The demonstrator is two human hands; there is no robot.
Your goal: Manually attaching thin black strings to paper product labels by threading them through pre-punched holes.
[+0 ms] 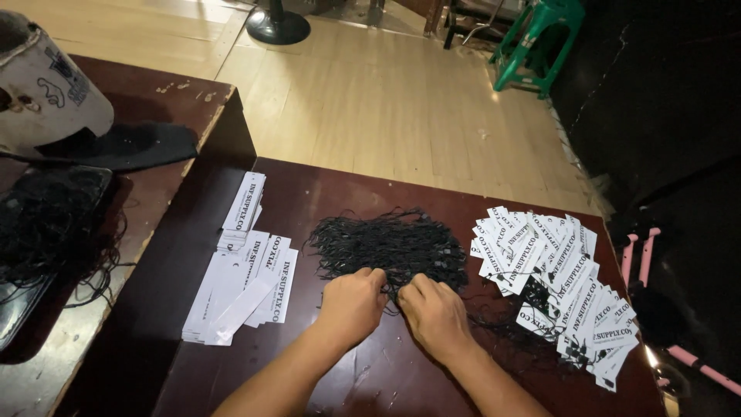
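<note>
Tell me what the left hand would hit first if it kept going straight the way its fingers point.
The left hand points away from the person, fingertips already at the near edge of the pile of black strings. Going straight on, it would likely push into that pile first.

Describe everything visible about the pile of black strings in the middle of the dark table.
The loose pile of thin black strings lies tangled in a flat, roughly oval heap on the dark red-brown wooden table, stray ends sticking out around its edge. Small black fastener pieces seem mixed in, too small to be sure. Both hands, left and right, touch its near edge, fingers curled into the strands. It sits between stacked white paper tags and a spread of strung white tags.
</note>
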